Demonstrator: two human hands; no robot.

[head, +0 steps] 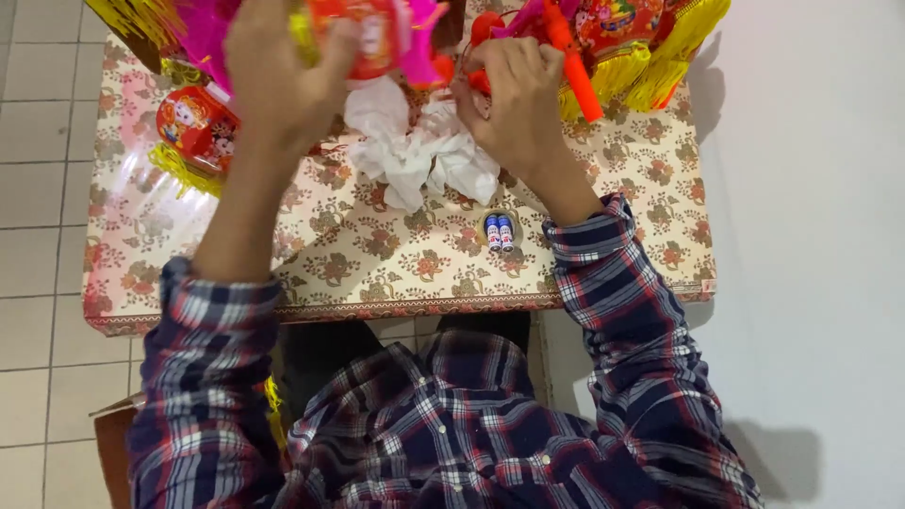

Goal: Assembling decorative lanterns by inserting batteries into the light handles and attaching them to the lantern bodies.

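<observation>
My left hand (pixel 278 75) is raised at the far side of a small table (pixel 377 273) and grips a red and pink paper lantern (pixel 377 33) by its side. My right hand (pixel 514 94) is closed on a red part beside an orange stick (pixel 577 71) that juts down to the right. Both arms wear plaid sleeves. A crumpled white tissue or plastic wrap (pixel 415 146) lies on the floral tablecloth just below both hands. Two small batteries (pixel 499 232) lie side by side near my right forearm.
Another red lantern with yellow tassels (pixel 193 123) lies at the table's left. More red decorations with yellow fringe (pixel 650 47) pile at the far right. A white wall (pixel 811 236) stands to the right and a tiled floor (pixel 38 236) to the left.
</observation>
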